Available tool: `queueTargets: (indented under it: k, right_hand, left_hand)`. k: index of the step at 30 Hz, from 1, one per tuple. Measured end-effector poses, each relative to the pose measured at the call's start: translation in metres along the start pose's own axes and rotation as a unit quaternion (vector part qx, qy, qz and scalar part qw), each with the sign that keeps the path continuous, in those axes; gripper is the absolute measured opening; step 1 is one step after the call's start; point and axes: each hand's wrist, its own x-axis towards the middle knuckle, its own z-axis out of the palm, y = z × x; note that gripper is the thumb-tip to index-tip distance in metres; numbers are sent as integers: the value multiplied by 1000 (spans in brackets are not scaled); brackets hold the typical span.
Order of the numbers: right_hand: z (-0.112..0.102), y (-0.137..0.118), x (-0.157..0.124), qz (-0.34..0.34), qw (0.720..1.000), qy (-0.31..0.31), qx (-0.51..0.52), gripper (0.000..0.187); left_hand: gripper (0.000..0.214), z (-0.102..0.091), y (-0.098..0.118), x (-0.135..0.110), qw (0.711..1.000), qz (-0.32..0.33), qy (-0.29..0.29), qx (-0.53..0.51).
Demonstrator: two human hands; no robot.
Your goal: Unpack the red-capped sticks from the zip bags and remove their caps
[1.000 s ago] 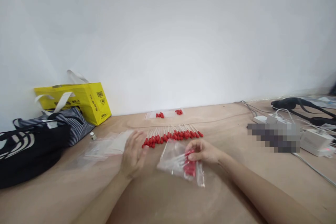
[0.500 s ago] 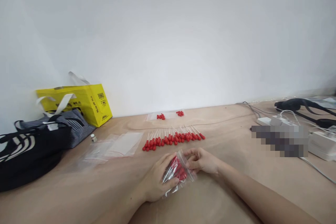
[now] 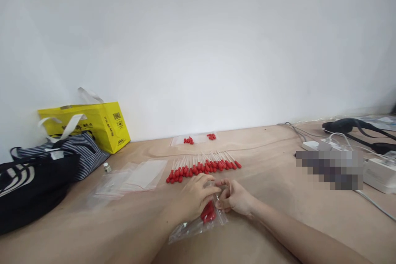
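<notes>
A clear zip-lock bag (image 3: 185,233) with red-tipped sticks (image 3: 208,212) inside lies under my hands at the front of the table. My left hand (image 3: 196,198) reaches over it, fingers closing on the bag's upper edge and hiding part of the contents. On the other side, my right hand (image 3: 233,198) pinches the same edge between thumb and curled fingers. Just beyond my hands, a row of red-tipped wooden sticks (image 3: 204,167) lies on the table, red ends toward me.
Flat clear bags (image 3: 145,175) lie to the left beside a small bottle (image 3: 107,168). Filled bags (image 3: 194,139) lie near the wall. A yellow bag (image 3: 114,128) and a black bag (image 3: 37,185) stand left. Power strips and cables (image 3: 382,175) are at right.
My left hand has moved from the bag's side up to its edge, near my right hand. More of the bag's lower left end now shows, spread on the table.
</notes>
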Motion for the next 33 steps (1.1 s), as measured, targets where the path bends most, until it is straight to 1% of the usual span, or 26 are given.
queueTargets:
  k: [3,5,7,11,14,19,23,26,31,33]
  right_hand:
    - [0,-1,-2,-1,1000,-3,1,69]
    - [-1,-3,-3,1,1000,-3,-2,68]
    - [-2,-5,-5,7,1000,-5,-1,64]
    - [-4,-9,-7,28,999,-18,-3,63]
    - [-3,-10,-6,39,999,-15,-10,62]
    - [-1,-6,-3,32,999,-10,-32,56]
    - [-1,-1,0,20,999,-10,-41,54]
    - [-1,2,0,-1,999,-11,-52,45]
    - [-3,2,-4,-47,993,-45,-99,14]
    - [-3,1,-6,-65,988,-49,-132,13]
  left_hand:
    - [15,7,-3,3,999,13,22,-25]
    - [15,12,-6,2,998,9,51,-38]
    - [16,17,-8,1,997,-1,65,-47]
    - [15,20,-8,1,997,-25,53,-55]
    - [15,19,-5,1,997,-34,50,-52]
    - [16,17,-2,2,997,-24,44,-54]
    - [16,16,-2,2,997,-33,45,-52]
    - [16,15,-3,2,997,-38,30,-62]
    - [14,14,-5,2,995,-54,14,-85]
    - [13,14,-5,1,993,-68,12,-94]
